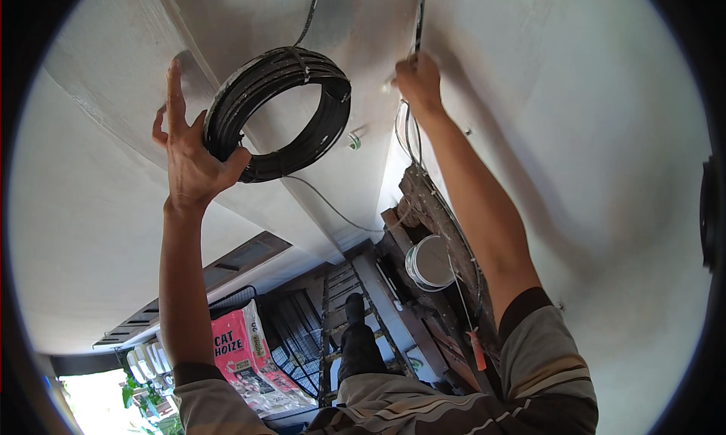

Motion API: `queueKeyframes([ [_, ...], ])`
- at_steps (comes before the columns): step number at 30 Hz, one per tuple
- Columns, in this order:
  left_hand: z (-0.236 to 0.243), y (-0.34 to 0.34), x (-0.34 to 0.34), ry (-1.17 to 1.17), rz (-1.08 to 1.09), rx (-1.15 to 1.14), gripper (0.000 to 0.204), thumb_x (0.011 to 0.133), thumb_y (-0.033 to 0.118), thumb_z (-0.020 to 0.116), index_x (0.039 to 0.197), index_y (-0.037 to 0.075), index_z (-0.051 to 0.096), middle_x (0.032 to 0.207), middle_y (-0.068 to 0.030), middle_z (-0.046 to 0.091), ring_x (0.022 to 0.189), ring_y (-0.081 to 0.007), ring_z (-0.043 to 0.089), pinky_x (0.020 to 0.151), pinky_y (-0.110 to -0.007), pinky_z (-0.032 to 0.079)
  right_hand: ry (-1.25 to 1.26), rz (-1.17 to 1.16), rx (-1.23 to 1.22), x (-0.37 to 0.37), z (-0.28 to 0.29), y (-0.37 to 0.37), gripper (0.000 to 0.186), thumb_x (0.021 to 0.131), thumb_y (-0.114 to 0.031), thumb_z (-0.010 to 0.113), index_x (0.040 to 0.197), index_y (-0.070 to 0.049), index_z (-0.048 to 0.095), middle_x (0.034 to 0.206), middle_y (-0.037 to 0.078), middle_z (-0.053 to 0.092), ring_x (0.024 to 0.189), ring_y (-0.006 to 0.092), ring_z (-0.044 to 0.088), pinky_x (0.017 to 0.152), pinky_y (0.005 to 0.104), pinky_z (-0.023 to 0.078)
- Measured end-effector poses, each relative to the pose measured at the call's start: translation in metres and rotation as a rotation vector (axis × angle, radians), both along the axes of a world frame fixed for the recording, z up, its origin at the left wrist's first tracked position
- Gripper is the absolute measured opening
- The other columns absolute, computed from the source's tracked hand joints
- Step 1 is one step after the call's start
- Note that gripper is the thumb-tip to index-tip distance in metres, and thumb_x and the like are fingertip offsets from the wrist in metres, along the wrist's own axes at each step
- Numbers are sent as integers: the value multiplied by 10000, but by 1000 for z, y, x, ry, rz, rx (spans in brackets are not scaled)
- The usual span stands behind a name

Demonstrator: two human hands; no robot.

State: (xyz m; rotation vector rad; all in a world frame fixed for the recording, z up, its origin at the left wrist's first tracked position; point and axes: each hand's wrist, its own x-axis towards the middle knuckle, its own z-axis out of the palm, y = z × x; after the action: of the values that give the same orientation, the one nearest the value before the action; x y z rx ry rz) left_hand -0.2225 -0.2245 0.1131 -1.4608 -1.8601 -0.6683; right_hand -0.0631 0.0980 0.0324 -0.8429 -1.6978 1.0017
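1. Overall level: bright, even daylight; the white wall and ceiling (575, 132) read pale grey-white without harsh glare.
2. Source: strongest light at the lower left, where an outdoor opening (83, 397) is blown out to near white.
3. Shadows: a soft shadow on the plaster trails beside the right forearm (484, 208); the coil of black cable (280, 113) is dark, with small glints on its upper rim.
4. Distortion: fisheye circle with black corners; straight edges of the ladder (340, 314) and the ceiling bend toward the rim.
5. Sharpness: centre crisp; slight softening and a thin colour fringe at the circle's border.
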Motion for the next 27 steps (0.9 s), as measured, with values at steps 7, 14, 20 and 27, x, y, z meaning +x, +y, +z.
queueKeyframes([
  [7,3,0,4,2,-14,19,466,448,273,633,846,60,750,1579,-200,160,1403,-328,321,1061,-620,174,16,115,540,51,79,-62,103,791,18,566,837,7,474,715,125,513,703,254,584,639,331,459],
  [14,4,-1,10,-55,4,4,406,465,267,628,796,63,745,1589,-166,182,1442,-292,244,1106,-486,143,-168,333,361,83,-8,-25,90,821,17,571,897,1,527,752,86,613,613,121,514,582,291,425],
  [20,-5,-1,0,-49,9,43,426,461,294,622,794,65,756,1592,-154,178,1445,-284,244,1116,-497,122,-227,252,234,61,-8,-11,78,861,-51,579,851,8,529,698,61,590,569,101,443,549,277,397],
  [27,-6,4,1,-22,-26,73,452,475,316,615,815,57,761,1590,-152,184,1436,-289,260,1118,-495,118,-370,230,309,41,1,33,209,809,-128,668,807,6,508,700,99,555,600,171,593,590,310,472],
])
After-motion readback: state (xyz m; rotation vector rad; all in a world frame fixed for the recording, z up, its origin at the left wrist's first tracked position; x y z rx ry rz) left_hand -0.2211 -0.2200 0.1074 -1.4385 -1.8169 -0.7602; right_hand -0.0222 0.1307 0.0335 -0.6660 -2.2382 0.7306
